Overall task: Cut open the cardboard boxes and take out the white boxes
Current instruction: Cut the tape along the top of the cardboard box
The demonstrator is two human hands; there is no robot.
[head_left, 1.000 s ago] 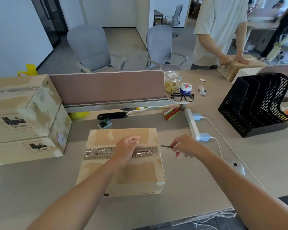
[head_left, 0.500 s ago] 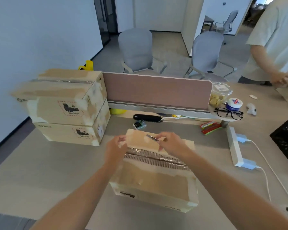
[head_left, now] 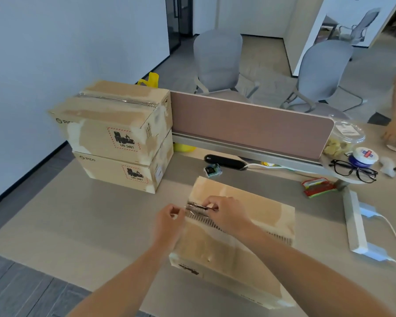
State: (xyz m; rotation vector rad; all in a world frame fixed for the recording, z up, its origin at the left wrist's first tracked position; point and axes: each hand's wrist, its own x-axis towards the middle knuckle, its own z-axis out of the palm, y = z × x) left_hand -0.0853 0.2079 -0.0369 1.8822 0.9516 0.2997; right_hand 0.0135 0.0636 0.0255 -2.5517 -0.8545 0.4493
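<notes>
As the right hand point(head_left: 224, 211) pinched the blade point(head_left: 198, 205) at the taped seam point(head_left: 272, 235) of the cardboard box point(head_left: 238, 255) on the desk point(head_left: 101, 225), a slip could have nicked the left hand point(head_left: 169, 218) gripping the edge just beside.

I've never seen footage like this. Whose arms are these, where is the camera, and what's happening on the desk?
No machine here: these are a person's bare arms, filmed by one camera worn on the head, looking down. The right hand pinches a small blade at the taped seam of a cardboard box on the desk. The left hand grips that box's left end. A stack of two sealed boxes stands to the left. Glasses and a power strip lie to the right.
</notes>
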